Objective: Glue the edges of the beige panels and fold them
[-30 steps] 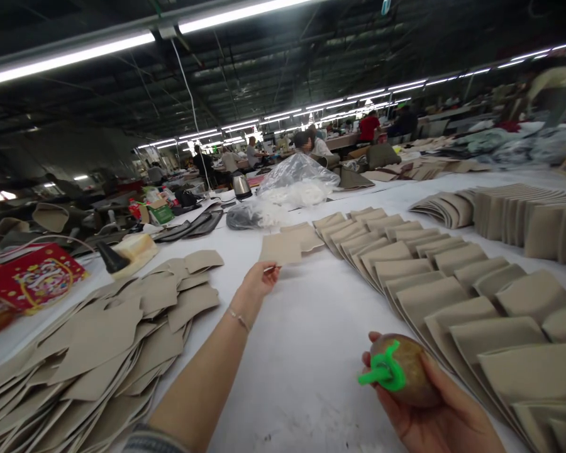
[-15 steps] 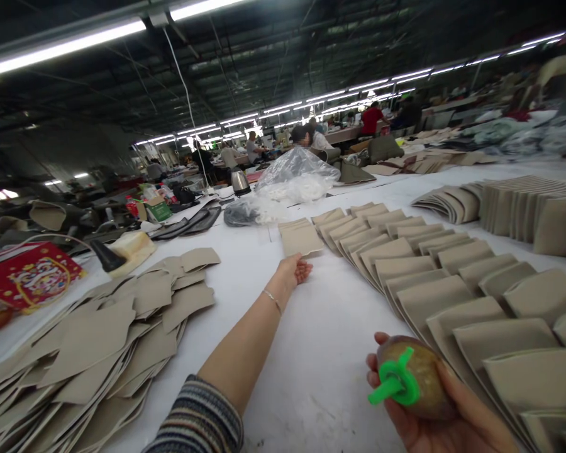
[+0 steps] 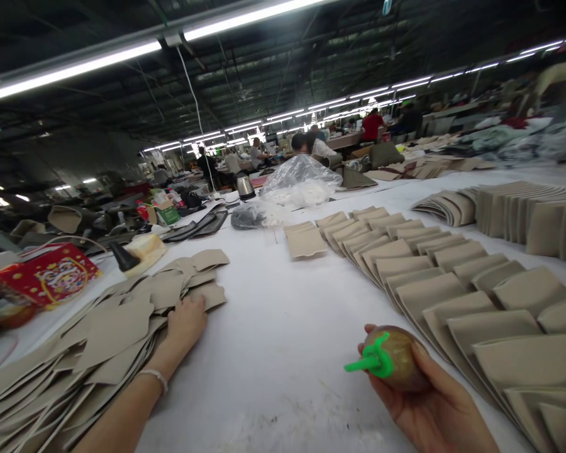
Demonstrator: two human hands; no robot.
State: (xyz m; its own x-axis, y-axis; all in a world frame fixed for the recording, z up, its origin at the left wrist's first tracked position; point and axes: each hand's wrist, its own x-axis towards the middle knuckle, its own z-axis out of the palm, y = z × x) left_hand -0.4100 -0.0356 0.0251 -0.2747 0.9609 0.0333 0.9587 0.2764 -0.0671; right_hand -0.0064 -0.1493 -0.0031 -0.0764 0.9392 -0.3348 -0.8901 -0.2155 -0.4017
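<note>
My left hand (image 3: 186, 323) is at the loose pile of beige leather-like pieces (image 3: 113, 330) on the left, its fingers curled onto the edge of one piece (image 3: 212, 294). Its fingertips are partly hidden against the material. In my right hand (image 3: 417, 402), fingers wrap round a rounded, amber-brown squeeze bottle (image 3: 400, 358) with a green nozzle (image 3: 372, 360) pointing left. Right of the bottle, overlapping rows of folded beige pieces (image 3: 434, 299) run toward the far side. A small stack of flat pieces (image 3: 306, 242) lies at the far end of these rows.
The white table (image 3: 273, 340) spreads between pile and rows. Farther back are clear plastic bags (image 3: 302, 179) and a metal kettle (image 3: 244, 187). A red patterned box (image 3: 47, 274) and a black-handled tool (image 3: 125, 255) stand left. More stacked pieces (image 3: 532, 217) stand right; people work behind.
My left hand has left the small far stack and come back left to the loose pile. My right hand, still holding the bottle, has shifted slightly left in view.
</note>
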